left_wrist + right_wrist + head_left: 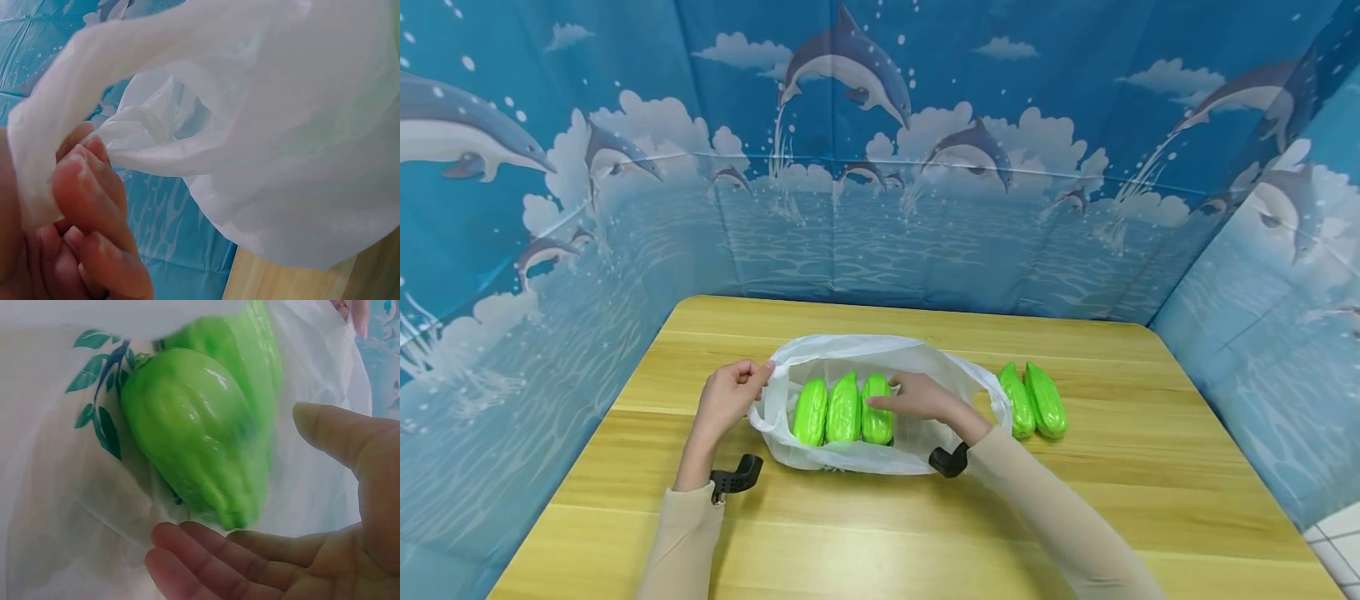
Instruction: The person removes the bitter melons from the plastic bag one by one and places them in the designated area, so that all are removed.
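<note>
A white plastic bag lies with its mouth held wide on the wooden table. My left hand pinches the bag's handle at its left end; the left wrist view has the white strip between thumb and fingers. Three glossy green ridged fruits, papaya-like in shape, lie side by side inside. Over the bag, my right hand is beside the rightmost fruit, its fingers spread and holding nothing. In the right wrist view a fruit sits between thumb and fingers, apart from the thumb.
Two more green fruits lie on the table just right of the bag, close to its right handle. A blue dolphin-print curtain hangs behind the table and along both sides.
</note>
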The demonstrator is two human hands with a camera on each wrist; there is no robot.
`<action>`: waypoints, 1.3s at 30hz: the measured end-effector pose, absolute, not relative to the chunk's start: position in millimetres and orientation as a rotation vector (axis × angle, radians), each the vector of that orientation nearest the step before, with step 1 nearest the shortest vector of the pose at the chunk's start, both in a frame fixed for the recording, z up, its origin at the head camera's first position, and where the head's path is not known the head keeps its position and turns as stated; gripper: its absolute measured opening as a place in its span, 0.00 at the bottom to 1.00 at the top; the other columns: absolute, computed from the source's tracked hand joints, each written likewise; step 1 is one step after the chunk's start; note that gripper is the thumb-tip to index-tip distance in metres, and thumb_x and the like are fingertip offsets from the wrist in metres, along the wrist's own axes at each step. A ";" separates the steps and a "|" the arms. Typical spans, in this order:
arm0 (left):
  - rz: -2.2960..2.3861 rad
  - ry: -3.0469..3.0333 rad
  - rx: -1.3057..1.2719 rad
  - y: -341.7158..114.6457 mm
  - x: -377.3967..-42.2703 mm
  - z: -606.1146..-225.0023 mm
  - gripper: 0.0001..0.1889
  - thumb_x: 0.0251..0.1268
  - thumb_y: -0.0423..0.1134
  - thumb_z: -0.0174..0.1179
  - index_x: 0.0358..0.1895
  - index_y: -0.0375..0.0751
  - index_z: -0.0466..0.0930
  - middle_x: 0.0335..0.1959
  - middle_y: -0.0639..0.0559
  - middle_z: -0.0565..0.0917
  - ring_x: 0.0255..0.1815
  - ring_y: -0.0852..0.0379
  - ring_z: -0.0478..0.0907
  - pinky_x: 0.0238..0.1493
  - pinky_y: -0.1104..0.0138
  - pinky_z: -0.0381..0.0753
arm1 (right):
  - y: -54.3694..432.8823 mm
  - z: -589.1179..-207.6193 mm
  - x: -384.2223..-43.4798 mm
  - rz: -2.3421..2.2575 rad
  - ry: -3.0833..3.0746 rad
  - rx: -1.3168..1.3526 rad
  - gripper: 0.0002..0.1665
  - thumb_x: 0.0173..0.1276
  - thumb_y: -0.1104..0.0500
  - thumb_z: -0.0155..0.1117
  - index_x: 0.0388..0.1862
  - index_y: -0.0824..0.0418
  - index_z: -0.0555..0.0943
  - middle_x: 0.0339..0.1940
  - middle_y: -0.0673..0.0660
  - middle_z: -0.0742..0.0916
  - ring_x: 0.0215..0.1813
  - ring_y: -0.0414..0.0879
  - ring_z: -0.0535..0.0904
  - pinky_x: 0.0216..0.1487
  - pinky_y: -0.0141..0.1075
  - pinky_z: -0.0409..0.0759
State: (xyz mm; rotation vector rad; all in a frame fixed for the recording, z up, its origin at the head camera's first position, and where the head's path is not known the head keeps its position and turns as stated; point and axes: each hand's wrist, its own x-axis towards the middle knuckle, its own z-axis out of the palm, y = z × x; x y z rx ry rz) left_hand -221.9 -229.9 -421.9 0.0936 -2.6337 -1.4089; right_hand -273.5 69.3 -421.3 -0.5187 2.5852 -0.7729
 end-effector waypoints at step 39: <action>-1.400 -2.628 0.084 -232.8 -228.4 -425.3 0.25 0.65 0.61 0.54 0.26 0.39 0.77 0.17 0.50 0.76 0.13 0.55 0.65 0.16 0.66 0.61 | 56.0 -447.2 -276.0 -0.907 2.606 -0.466 0.24 0.63 0.41 0.63 0.32 0.62 0.73 0.21 0.55 0.76 0.19 0.46 0.73 0.22 0.37 0.72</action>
